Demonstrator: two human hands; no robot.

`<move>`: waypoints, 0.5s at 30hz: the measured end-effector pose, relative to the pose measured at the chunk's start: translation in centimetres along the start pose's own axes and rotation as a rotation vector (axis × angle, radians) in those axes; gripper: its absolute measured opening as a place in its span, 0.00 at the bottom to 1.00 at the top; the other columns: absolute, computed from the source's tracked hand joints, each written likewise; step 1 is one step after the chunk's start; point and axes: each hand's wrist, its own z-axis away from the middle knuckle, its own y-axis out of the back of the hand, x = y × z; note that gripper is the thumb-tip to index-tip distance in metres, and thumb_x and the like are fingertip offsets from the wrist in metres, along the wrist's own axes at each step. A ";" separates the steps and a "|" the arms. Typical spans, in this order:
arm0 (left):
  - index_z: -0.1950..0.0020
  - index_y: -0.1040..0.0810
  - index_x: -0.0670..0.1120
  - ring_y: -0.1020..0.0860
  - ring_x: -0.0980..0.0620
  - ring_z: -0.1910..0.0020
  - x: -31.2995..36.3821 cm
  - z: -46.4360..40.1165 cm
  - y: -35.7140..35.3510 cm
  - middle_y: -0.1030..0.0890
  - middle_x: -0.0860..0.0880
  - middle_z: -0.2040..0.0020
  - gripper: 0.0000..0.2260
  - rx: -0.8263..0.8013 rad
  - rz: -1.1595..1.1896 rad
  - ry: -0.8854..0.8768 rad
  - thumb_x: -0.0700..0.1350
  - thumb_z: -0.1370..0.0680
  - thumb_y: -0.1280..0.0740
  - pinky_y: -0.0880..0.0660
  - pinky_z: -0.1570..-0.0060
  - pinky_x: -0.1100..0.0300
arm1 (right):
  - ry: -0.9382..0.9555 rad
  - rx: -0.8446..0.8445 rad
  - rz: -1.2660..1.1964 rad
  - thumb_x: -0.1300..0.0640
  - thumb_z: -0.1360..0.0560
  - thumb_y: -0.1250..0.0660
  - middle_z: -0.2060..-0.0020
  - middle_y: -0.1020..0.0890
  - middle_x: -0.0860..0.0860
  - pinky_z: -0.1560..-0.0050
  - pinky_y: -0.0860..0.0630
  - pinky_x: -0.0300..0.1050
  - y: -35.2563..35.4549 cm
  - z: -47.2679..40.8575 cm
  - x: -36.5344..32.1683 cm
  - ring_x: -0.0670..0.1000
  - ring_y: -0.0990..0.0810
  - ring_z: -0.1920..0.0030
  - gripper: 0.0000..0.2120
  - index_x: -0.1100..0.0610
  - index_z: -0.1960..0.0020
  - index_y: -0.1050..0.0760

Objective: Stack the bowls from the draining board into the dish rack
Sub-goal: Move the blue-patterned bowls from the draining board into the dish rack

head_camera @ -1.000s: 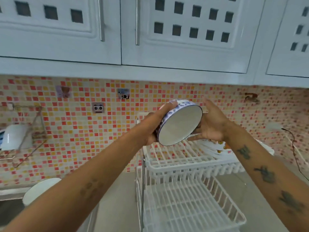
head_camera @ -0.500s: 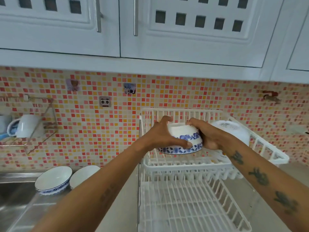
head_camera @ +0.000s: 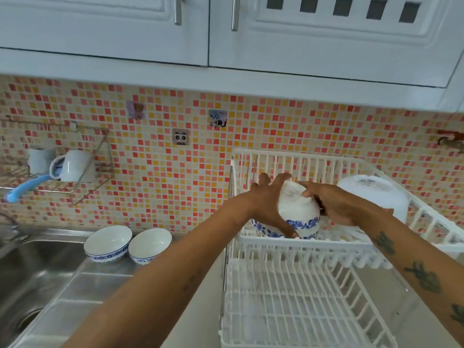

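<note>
Held bowl (head_camera: 298, 212): white, blue flower band near the rim, turned upside down and tilted, rim down at the front left of the dish rack's (head_camera: 303, 243) upper tier. Big white bowl (head_camera: 374, 197): upside down, same tier, right of the held one, printed mark on its base. Two more bowls on the draining board (head_camera: 82, 285), left of the rack, upright, side by side and touching: larger bowl (head_camera: 108, 242), smaller bowl (head_camera: 150, 244), both white inside with blue pattern outside. Rack white, two tiers.
</note>
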 end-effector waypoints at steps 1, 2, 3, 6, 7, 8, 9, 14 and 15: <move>0.23 0.56 0.58 0.42 0.38 0.26 0.1 0.2 0.2 0.45 0.44 0.26 0.56 0.007 0.038 -0.010 0.59 0.39 0.21 0.35 0.30 0.39 | 0.043 0.070 0.079 0.59 0.21 0.43 0.30 0.27 0.55 0.41 0.28 0.49 -0.1 0.1 -0.1 0.57 0.26 0.36 0.21 0.51 0.29 0.32; 0.22 0.55 0.58 0.44 0.39 0.24 0.3 0.4 0.5 0.45 0.45 0.25 0.54 0.030 0.103 -0.028 0.59 0.37 0.21 0.38 0.28 0.40 | 0.116 0.172 0.172 0.57 0.21 0.41 0.30 0.28 0.54 0.39 0.29 0.48 -0.1 0.3 -0.2 0.56 0.27 0.35 0.20 0.53 0.29 0.31; 0.22 0.53 0.57 0.46 0.40 0.23 0.5 0.7 1.0 0.46 0.46 0.23 0.52 0.073 0.196 -0.052 0.59 0.36 0.22 0.40 0.26 0.41 | 0.222 0.294 0.262 0.56 0.21 0.39 0.31 0.27 0.54 0.38 0.31 0.47 -0.2 0.6 -0.4 0.55 0.26 0.35 0.19 0.54 0.31 0.28; 0.23 0.44 0.54 0.44 0.46 0.23 -0.1 2.2 2.6 0.44 0.49 0.22 0.41 0.302 0.518 -0.094 0.58 0.30 0.26 0.41 0.25 0.45 | 0.554 0.532 0.244 0.52 0.24 0.37 0.42 0.18 0.57 0.43 0.30 0.46 -1.3 2.2 -2.2 0.56 0.21 0.44 0.17 0.60 0.40 0.21; 0.24 0.40 0.51 0.40 0.46 0.25 -0.7 2.8 3.2 0.41 0.49 0.23 0.36 0.382 0.583 -0.089 0.57 0.28 0.28 0.38 0.27 0.48 | 0.625 0.556 0.198 0.48 0.26 0.38 0.48 0.17 0.57 0.43 0.28 0.49 -2.0 2.8 -3.0 0.57 0.21 0.46 0.19 0.59 0.43 0.20; 0.26 0.36 0.49 0.37 0.47 0.26 -1.7 3.2 3.7 0.38 0.47 0.25 0.32 0.450 0.634 -0.077 0.57 0.26 0.30 0.36 0.29 0.50 | 0.675 0.556 0.162 0.45 0.28 0.39 0.53 0.16 0.53 0.42 0.25 0.55 -3.0 3.4 -3.9 0.59 0.20 0.47 0.20 0.57 0.44 0.20; 0.28 0.33 0.48 0.34 0.48 0.28 -2.8 3.7 4.2 0.35 0.46 0.26 0.28 0.500 0.687 -0.060 0.56 0.24 0.32 0.34 0.31 0.53 | 0.722 0.536 0.128 0.44 0.28 0.40 0.56 0.16 0.47 0.41 0.25 0.59 -4.3 3.8 -4.8 0.60 0.19 0.48 0.19 0.54 0.46 0.20; 0.50 0.26 0.45 0.23 0.52 0.49 -11.0 6.8 4.6 0.23 0.49 0.48 0.10 0.639 0.955 0.130 0.52 0.20 0.36 0.25 0.45 0.54 | 0.932 0.402 -0.027 0.51 0.26 0.38 0.59 0.16 0.40 0.45 0.22 0.49 -12.2 4.8 -9.4 0.51 0.18 0.51 0.10 0.51 0.49 0.20; 0.50 0.26 0.44 0.23 0.50 0.49 -13.0 7.6 4.3 0.23 0.48 0.48 0.11 0.641 0.995 0.181 0.52 0.20 0.37 0.25 0.43 0.51 | 0.985 0.403 -0.026 0.52 0.25 0.38 0.57 0.16 0.46 0.47 0.21 0.48 -13.8 4.9 -10.3 0.52 0.18 0.52 0.10 0.52 0.49 0.20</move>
